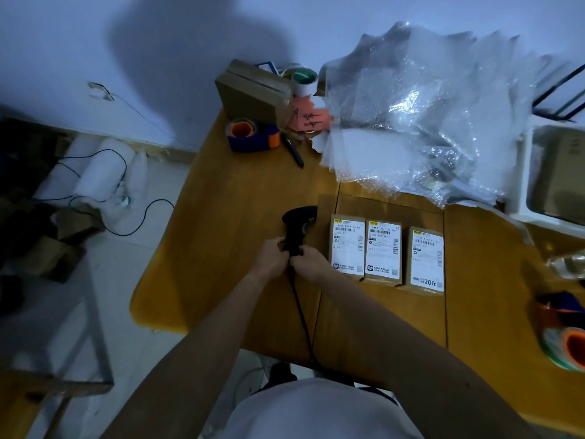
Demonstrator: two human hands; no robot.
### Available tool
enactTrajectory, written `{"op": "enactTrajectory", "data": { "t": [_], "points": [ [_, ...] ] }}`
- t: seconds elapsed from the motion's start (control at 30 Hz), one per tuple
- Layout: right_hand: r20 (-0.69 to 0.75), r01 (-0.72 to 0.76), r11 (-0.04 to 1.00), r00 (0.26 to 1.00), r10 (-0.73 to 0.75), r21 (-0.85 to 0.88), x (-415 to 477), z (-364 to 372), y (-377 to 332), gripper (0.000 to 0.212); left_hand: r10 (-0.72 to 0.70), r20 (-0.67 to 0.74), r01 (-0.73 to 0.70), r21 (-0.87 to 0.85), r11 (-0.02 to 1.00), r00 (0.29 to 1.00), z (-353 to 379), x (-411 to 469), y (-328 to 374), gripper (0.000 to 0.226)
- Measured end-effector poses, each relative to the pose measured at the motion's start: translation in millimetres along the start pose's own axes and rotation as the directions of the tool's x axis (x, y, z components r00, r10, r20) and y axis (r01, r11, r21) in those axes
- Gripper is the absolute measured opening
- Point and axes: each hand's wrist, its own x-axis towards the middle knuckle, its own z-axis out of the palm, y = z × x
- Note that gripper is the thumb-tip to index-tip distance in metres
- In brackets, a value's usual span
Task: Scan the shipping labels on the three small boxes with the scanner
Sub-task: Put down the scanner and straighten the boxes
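Three small brown boxes lie side by side on the wooden table [240, 198], each with a white shipping label facing up: the left box [347, 247], the middle box [383, 252] and the right box [426, 259]. Just left of them lies the black handheld scanner [299, 218], head pointing away from me, its black cable [300, 308] running back over the table's near edge. My left hand [271, 255] and my right hand [308, 259] both grip the bottom of the scanner's handle where the cable joins.
A heap of bubble wrap [421, 122] covers the far right of the table. Behind the scanner sit a blue-orange tape dispenser [251, 136], a black pen [292, 150], cardboard boxes [250, 90] and a tape roll [304, 79]. More tape rolls [566, 343] lie at the right edge.
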Motion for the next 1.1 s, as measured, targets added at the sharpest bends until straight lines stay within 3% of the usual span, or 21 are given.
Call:
{"op": "enactTrajectory", "data": {
  "t": [0.27,0.5,0.63,0.8,0.93,1.1],
  "points": [
    [-0.033,0.015,0.998,0.999,-0.013,0.068,2,-3,2,0.036,0.007,0.02,-0.007,0.008,1.0,1.0,-4,-1,2,0.04],
    [-0.094,0.088,0.993,0.992,-0.081,0.075,-2,-17,-1,0.057,-0.023,-0.087,0.017,-0.068,0.998,0.996,-5,-8,4,0.045],
    [-0.209,0.167,0.985,0.965,-0.156,0.035,-10,-37,6,0.047,0.011,-0.179,-0.027,-0.086,0.996,0.984,-1,-10,10,0.025],
    [-0.373,0.201,0.978,0.913,-0.165,0.059,-20,-75,36,0.036,0.081,-0.107,-0.091,-0.092,0.992,0.991,22,-15,20,0.017],
    [-0.469,0.192,0.978,0.873,-0.131,0.085,-27,-108,72,0.031,0.094,-0.049,-0.096,-0.033,0.995,0.994,48,-20,25,0.037],
    [-0.54,0.132,0.991,0.833,-0.119,-0.015,-37,-141,115,0.032,0.092,0.012,-0.093,0.018,0.996,0.996,68,-27,30,0.064]
  ]
}}
